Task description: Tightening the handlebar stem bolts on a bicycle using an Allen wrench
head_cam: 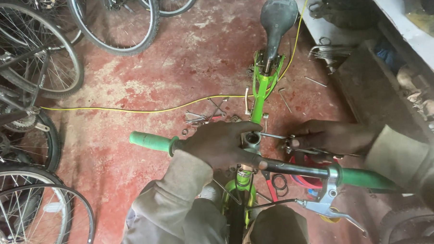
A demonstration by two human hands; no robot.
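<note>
Green handlebar [295, 168] under left hand [220, 143], grey stem [251, 140].

No packages, labels, signs or screens can be made out anywhere in this view.

The floor [129, 91] is red and worn, with pale scuffed patches. A yellow cord [130, 109] runs across it. Bike wheels [27, 47] stand along the left side and the top. On the right is a grey step [370, 92] and a white ledge [411, 28].
</note>
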